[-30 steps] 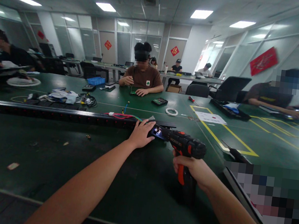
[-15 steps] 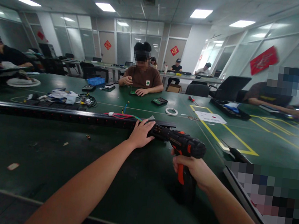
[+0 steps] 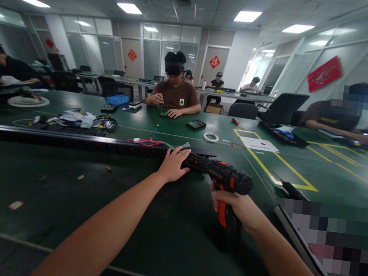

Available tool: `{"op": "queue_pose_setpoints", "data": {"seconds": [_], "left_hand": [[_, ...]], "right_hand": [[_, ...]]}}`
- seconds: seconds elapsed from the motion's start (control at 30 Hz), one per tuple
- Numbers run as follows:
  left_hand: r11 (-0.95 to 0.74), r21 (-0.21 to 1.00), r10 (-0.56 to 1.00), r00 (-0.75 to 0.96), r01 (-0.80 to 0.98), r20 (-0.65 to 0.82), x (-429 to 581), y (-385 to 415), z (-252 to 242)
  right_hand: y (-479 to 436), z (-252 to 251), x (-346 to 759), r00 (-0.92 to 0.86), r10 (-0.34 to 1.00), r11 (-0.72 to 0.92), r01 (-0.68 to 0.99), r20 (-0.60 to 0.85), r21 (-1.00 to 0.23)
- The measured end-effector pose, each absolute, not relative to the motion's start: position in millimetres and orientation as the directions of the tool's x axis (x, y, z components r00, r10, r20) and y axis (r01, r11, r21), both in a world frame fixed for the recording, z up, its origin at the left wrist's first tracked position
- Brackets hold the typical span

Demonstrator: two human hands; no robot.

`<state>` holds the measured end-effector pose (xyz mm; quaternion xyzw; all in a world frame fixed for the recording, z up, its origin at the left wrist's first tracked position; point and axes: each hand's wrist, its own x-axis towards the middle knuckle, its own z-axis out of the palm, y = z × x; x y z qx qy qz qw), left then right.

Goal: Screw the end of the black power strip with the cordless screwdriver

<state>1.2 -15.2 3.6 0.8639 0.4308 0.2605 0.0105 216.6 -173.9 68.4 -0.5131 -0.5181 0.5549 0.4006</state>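
Observation:
A long black bar, with a row of small red marks along its near side, lies across the table. Over its right end my left hand rests with fingers spread, pressing on it. Red and green-yellow wires with a white connector run along the top beside my fingertips. My right hand is wrapped round the handle of a black and orange cordless drill. The drill points left, its nose at the bar's right end close to my left hand. Its very tip is hard to make out there.
Behind the bar lie bundled cables, a white ring and a red-handled screwdriver. A black pointed tool lies right of the drill. Small scraps dot the near table. A co-worker sits opposite.

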Motion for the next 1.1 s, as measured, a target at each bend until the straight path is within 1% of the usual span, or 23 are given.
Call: {"op": "queue_pose_setpoints", "data": {"seconds": [0.4, 0.63, 1.1], "left_hand": [[-0.630, 0.238, 0.748, 0.495, 0.739, 0.442, 1.6, -14.5, 2.6], [-0.626, 0.225, 0.750, 0.496, 0.747, 0.437, 1.8, -13.5, 1.5], [-0.626, 0.221, 0.749, 0.498, 0.748, 0.438, 1.0, -15.2, 3.4]], "right_hand": [[-172.9, 67.1, 216.4, -0.151, 0.977, -0.141, 0.076, -0.152, -0.987], [-171.4, 63.8, 217.9, -0.147, 0.978, -0.136, 0.097, -0.149, -0.986], [-171.9, 66.0, 216.7, -0.150, 0.976, -0.147, 0.067, -0.156, -0.987]]}}
